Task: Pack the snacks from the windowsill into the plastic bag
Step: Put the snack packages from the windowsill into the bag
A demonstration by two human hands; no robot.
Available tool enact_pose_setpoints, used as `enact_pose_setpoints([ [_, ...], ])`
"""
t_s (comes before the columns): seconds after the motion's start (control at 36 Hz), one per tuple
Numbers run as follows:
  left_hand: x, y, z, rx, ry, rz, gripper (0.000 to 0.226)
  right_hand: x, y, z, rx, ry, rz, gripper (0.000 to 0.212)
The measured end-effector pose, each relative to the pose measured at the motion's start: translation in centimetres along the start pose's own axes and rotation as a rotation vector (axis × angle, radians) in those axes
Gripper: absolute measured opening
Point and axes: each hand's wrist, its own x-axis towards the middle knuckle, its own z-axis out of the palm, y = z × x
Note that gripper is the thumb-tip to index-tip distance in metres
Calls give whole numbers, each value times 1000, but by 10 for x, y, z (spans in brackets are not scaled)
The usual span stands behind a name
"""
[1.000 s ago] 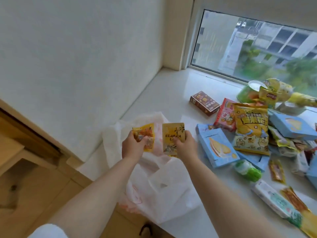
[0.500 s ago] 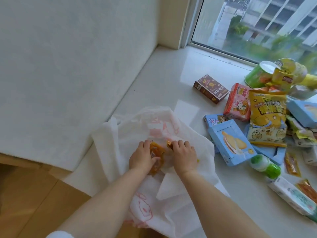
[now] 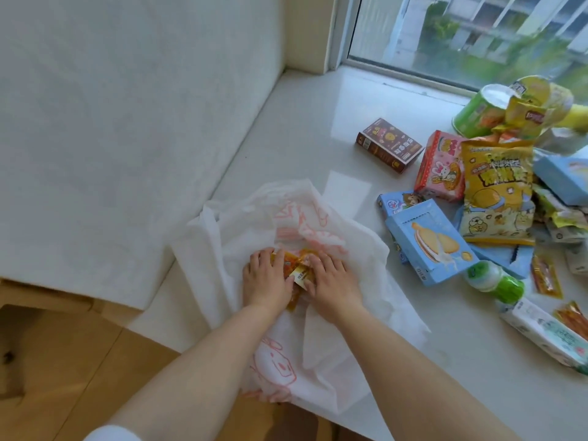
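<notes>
A: Where are the two orange-yellow snack sachets [image 3: 294, 273] right now?

B: Down on the white plastic bag [image 3: 343, 243], wedged between both hands at the windowsill's [image 3: 305, 128] near edge.

A: And the grip?

B: The left hand [image 3: 265, 280] and right hand [image 3: 331, 281] each have fingers curled onto a sachet, pinching it. The visible sachet's long axis slants from near-left to far-right.

A: What's next, likely?

B: The blue sandwich-biscuit box [image 3: 428, 241] lies just right of the bag, nearest the right hand, long axis running away and leftward.
</notes>
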Motion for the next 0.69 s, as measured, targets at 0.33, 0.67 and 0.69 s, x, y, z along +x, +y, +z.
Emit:
enact_pose_setpoints([
  [0.33,-30,104,-58,-117,85,302,32,-82,67,-61,177,715,161,23],
  [0.67,-87,298,-32,-127,4,555,35,-211,245,-63,253,633,515,22],
  [0.69,-94,314,-28,-131,-10,550,36,-221,260,-61,259,599,538,23],
])
